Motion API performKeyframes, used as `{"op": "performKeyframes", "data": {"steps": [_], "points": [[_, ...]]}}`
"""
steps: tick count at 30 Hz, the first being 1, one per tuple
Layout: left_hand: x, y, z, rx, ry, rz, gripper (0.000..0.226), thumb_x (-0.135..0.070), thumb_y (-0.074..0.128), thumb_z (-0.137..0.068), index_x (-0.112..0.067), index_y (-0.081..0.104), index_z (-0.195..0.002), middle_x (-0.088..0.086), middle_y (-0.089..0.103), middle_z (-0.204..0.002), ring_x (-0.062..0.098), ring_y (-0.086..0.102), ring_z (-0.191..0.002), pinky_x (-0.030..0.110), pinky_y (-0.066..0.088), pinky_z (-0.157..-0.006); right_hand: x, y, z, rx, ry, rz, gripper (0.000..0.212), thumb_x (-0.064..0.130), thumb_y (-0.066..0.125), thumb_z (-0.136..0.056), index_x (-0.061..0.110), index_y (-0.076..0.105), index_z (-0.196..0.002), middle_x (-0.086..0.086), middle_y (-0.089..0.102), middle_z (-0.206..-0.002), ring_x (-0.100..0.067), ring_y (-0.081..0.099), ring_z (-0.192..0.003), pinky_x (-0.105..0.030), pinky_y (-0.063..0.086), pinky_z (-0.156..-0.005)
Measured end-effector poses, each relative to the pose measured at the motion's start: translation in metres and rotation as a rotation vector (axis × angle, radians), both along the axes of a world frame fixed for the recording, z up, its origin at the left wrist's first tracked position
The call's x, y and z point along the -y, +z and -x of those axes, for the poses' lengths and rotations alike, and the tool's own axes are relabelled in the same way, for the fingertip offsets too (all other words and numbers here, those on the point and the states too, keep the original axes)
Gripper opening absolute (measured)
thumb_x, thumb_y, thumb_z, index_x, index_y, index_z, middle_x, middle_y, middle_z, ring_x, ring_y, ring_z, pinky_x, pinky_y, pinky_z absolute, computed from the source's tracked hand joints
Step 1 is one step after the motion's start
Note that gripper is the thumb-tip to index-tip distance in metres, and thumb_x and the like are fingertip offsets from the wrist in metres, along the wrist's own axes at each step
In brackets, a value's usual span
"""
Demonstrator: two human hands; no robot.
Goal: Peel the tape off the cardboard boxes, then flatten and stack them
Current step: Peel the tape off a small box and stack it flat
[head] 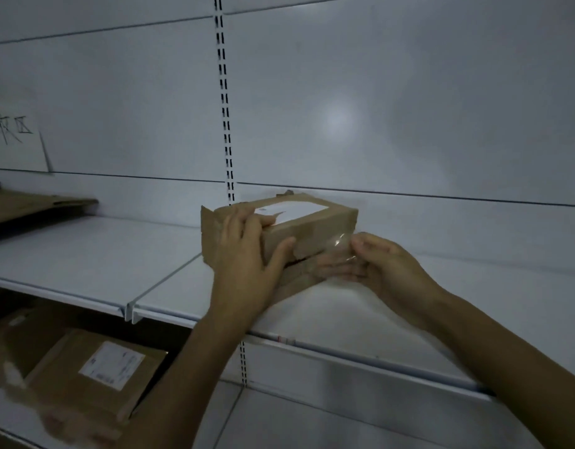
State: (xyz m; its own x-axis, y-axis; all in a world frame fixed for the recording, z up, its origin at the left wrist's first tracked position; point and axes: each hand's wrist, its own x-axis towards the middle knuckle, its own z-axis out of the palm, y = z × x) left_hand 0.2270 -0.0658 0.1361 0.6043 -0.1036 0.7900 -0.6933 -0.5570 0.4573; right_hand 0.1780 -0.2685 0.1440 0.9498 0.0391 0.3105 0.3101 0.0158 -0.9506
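Far to your left a flattened cardboard sheet lies on the shelf, and on the level below sits another box, waiting its turn by the look of it. Your left hand steadies the cardboard box, which appears to rest on the shelf just right of the slotted upright. Its fingers curl over the top edge beside the white label, and the thumb stretches along the front face. Further right, your right hand pinches a strip of clear tape between thumb and fingertips, the strip partly lifted near the box's right end. Pull sharply or at a steep angle and the tape will likely snap or split, leaving a sliver you must pick at again. It may also tear the cardboard's paper skin. If your left grip slackens, the pull could drag the box sideways or toward you. The loose strip may also cling to your fingers. As for edges, the shelf's front lip runs just under your wrists, so the box has little room before it would drop. The open end flap on the left sticks out and could snag. The back panel stands close behind, while to the right the shelf offers wide room to draw the tape along.
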Motion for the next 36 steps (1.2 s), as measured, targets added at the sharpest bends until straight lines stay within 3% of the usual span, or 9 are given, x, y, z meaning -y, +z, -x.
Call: {"op": "performKeyframes", "data": {"steps": [3,4,10,14,17,20,25,31,36], "points": [[-0.028,0.002,-0.009,-0.044,-0.053,-0.007,0.036,-0.041,0.057,-0.088,-0.019,0.054,-0.117,-0.008,0.038,-0.132,-0.005,0.033,-0.117,0.007,0.029,-0.1,0.009,0.006,-0.001,-0.147,-0.174,-0.222,0.031,0.024,0.035,-0.104,0.012,0.059,-0.087,-0.006,0.073,-0.076,-0.017,0.071,-0.07,-0.028,0.051,-0.067],[-0.034,0.003,-0.011,-0.063,-0.053,0.005,0.037,-0.04,0.057,-0.087,-0.022,0.054,-0.118,-0.009,0.037,-0.133,-0.007,0.033,-0.117,0.006,0.028,-0.1,0.012,0.005,-0.002,-0.196,-0.216,-0.281,0.031,0.026,0.035,-0.104,0.014,0.057,-0.084,-0.003,0.072,-0.069,-0.014,0.069,-0.063,-0.027,0.048,-0.063],[-0.034,0.003,-0.009,-0.138,0.317,-0.009,0.043,-0.021,0.05,-0.096,-0.035,0.044,-0.136,0.002,0.019,-0.156,0.026,0.023,-0.141,0.055,0.034,-0.105,0.017,0.009,-0.004,-0.24,-0.369,-0.44,0.037,0.042,0.037,-0.101,0.018,0.051,-0.076,0.002,0.043,-0.049,-0.011,0.038,-0.043,-0.025,0.037,-0.052],[0.023,0.021,0.01,0.179,0.154,-0.161,0.045,-0.022,0.037,-0.096,-0.018,0.042,-0.14,0.007,0.032,-0.152,0.025,0.021,-0.143,0.046,0.013,-0.117,-0.002,0.008,0.002,-0.264,-0.298,-0.025,0.063,0.072,0.043,-0.076,0.012,0.057,-0.09,-0.003,0.046,-0.062,-0.015,0.045,-0.053,-0.036,0.054,-0.062],[0.06,0.034,0.013,-0.087,-0.037,-0.215,0.057,-0.052,0.012,-0.093,-0.029,0.057,-0.12,-0.005,0.054,-0.135,0.015,0.032,-0.137,0.043,-0.008,-0.115,-0.01,0.0,0.005,-0.083,-0.39,0.505,0.059,0.068,0.064,-0.063,0.014,0.059,-0.086,0.001,0.056,-0.073,-0.013,0.053,-0.065,-0.027,0.049,-0.061],[0.07,0.027,0.001,-0.106,0.063,-0.285,0.071,-0.073,0.006,-0.079,-0.028,0.058,-0.097,-0.008,0.061,-0.113,0.014,0.043,-0.124,0.048,-0.013,-0.113,-0.006,-0.01,0.002,0.058,-0.425,0.757,0.045,0.052,0.069,-0.073,0.014,0.05,-0.061,0.006,0.051,-0.056,-0.01,0.048,-0.054,-0.027,0.038,-0.055],[0.051,0.015,-0.012,-0.052,0.141,-0.318,0.042,-0.062,0.044,-0.085,-0.026,0.051,-0.105,-0.009,0.056,-0.114,0.016,0.042,-0.121,0.052,-0.011,-0.114,-0.001,-0.003,0.005,0.048,-0.483,0.409,0.041,0.022,0.064,-0.089,0.015,0.042,-0.054,0.004,0.042,-0.05,-0.012,0.04,-0.05,-0.026,0.036,-0.057],[0.03,0.016,-0.011,0.031,0.007,-0.203,0.022,-0.045,0.046,-0.079,-0.026,0.044,-0.088,-0.012,0.054,-0.095,0.011,0.048,-0.1,0.049,-0.015,-0.113,0.0,0.002,0.001,-0.148,-0.521,0.003,0.017,0.014,0.058,-0.093,0.009,0.063,-0.078,-0.006,0.063,-0.07,-0.016,0.056,-0.057,-0.025,0.047,-0.054],[0.007,0.004,-0.01,0.134,-0.155,-0.077,0.027,-0.036,0.047,-0.074,-0.019,0.053,-0.094,-0.009,0.058,-0.097,0.011,0.052,-0.1,0.045,-0.002,-0.117,0.025,0.008,0.002,-0.247,-0.61,-0.317,0.014,0.019,0.05,-0.098,0.01,0.06,-0.102,-0.008,0.067,-0.086,-0.017,0.063,-0.069,-0.028,0.05,-0.059]]}}
